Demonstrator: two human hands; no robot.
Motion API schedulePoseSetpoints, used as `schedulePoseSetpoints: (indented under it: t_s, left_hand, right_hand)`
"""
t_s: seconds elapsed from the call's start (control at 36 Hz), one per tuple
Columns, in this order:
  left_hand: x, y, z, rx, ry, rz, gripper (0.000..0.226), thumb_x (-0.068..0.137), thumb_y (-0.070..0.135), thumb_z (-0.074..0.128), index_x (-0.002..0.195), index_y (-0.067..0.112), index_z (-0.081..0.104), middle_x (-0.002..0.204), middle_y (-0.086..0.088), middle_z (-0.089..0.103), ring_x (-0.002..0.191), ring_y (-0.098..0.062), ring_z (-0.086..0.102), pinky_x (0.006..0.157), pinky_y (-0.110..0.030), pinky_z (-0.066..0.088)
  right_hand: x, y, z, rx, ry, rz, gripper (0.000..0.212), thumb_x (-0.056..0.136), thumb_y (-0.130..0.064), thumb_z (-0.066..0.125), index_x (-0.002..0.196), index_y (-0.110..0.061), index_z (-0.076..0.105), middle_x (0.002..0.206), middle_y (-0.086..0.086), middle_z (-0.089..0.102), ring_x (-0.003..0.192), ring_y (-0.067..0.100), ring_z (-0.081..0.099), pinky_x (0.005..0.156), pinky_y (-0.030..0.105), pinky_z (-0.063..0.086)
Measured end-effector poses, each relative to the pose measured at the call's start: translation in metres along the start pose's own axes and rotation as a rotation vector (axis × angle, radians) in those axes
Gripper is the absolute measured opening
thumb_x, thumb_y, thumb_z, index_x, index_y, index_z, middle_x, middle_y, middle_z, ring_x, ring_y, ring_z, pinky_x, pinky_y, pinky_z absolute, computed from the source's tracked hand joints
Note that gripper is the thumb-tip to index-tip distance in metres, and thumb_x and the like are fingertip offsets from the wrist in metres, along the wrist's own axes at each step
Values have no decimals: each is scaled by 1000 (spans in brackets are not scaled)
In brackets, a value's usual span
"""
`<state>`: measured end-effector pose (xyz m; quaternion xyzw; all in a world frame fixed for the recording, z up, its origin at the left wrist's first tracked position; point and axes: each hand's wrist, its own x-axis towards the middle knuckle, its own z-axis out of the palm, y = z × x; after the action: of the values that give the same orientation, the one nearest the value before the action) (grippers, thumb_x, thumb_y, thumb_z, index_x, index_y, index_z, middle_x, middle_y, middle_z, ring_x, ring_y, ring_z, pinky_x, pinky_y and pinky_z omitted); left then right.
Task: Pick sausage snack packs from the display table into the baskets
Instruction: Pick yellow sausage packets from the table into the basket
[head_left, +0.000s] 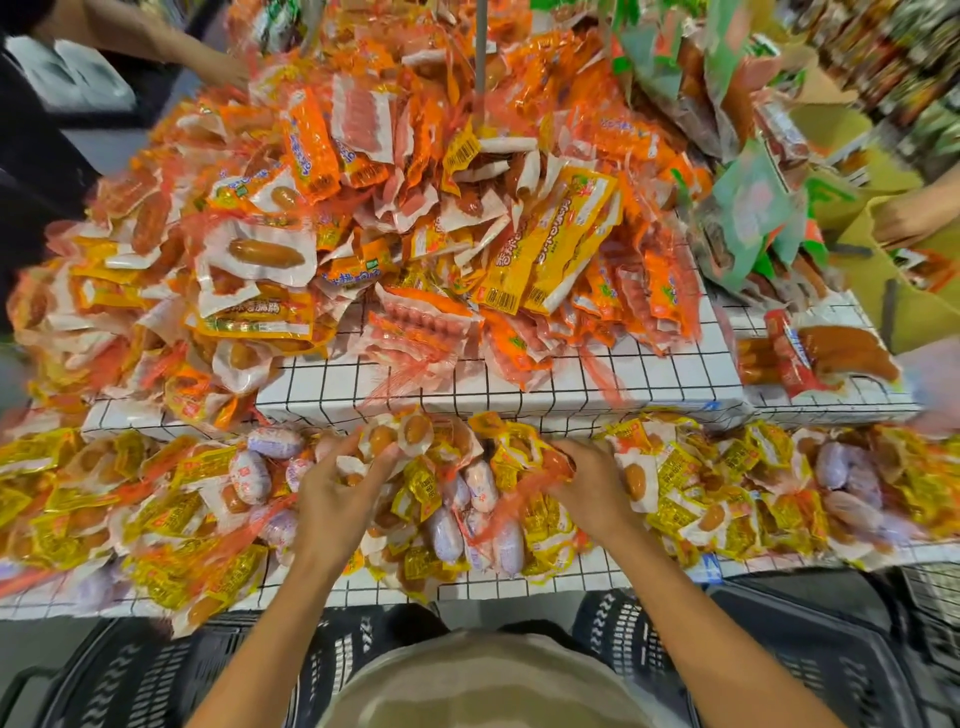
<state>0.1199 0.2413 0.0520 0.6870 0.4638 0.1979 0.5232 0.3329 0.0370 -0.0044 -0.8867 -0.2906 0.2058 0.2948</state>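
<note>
Sausage snack packs lie heaped on a white grid-patterned display table (519, 384). On its lower front tier, my left hand (337, 493) pinches a clear pack with round sausages (400, 434) between thumb and fingers. My right hand (587, 478) grips an orange net bag of yellow sausage packs (524, 467) among the pile. Two black plastic baskets stand below the table edge, one at the left (145, 670) and one at the right (810, 660).
A tall heap of orange and yellow packs (415, 182) fills the upper tier, with green packs (748, 197) at the right. Another person's arm (171, 41) reaches in at the top left, and another hand (909, 213) at the right by cardboard boxes.
</note>
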Motion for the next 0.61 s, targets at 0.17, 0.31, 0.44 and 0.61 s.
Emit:
schedulePoseSetpoints:
  t_s: [0.17, 0.31, 0.44, 0.61]
  left_hand:
    - [0, 4, -1, -20, 0, 14, 71, 79, 66, 74, 131, 19, 67, 93, 4, 78, 80, -11, 68, 85, -51, 58]
    - [1, 7, -1, -50, -26, 49, 65, 81, 64, 74, 129, 21, 69, 119, 10, 73, 110, -1, 67, 97, -42, 56]
    - [-1, 15, -1, -97, -37, 73, 69, 73, 73, 70, 130, 33, 66, 126, 8, 71, 120, -10, 63, 102, -47, 54]
    - [-2, 20, -3, -204, -69, 41, 51, 73, 70, 74, 118, 50, 67, 109, 2, 78, 105, -13, 72, 92, -47, 59]
  right_hand:
    - [-7, -3, -6, 224, 25, 95, 24, 95, -27, 71, 114, -19, 59, 100, -3, 59, 99, 17, 58, 77, 19, 43]
    - [-6, -9, -22, 237, 96, 82, 21, 100, -39, 60, 103, -19, 57, 86, -1, 67, 80, 17, 66, 73, 38, 50]
    - [-9, -14, -37, 371, 186, 51, 14, 99, -34, 63, 99, -20, 59, 87, 0, 68, 82, 15, 65, 71, 33, 50]
    - [-22, -21, -54, 589, 240, 53, 25, 100, -28, 63, 122, -19, 69, 119, -16, 68, 112, -2, 63, 92, 22, 53]
